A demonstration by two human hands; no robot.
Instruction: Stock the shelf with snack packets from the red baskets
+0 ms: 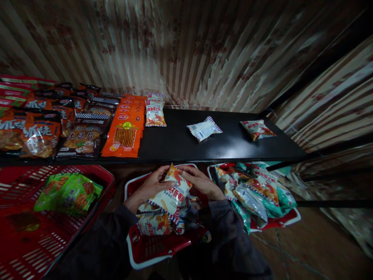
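Both my hands grip a white and orange snack bag [172, 191] with red lettering, over the middle red basket [132, 252]. My left hand [151, 186] holds its left side, fingers curled round the edge. On the opposite side my right hand [201, 181] is closed on the upper corner. Under it, more bags of the same kind [154, 223] lie in the basket. On the black shelf [169, 146] above, one matching bag [155, 111] stands at the back beside orange packets. Another bag [204, 128] lies back side up, and a third [257, 129] rests farther right.
Orange packets [125, 132], dark potato chip bags [80, 136] and orange-black bags [40, 134] fill the shelf's left. A red basket [101, 175] with green packets [70, 194] stands at left. The right basket [287, 219] holds white and teal bags. A curtain [175, 50] hangs behind.
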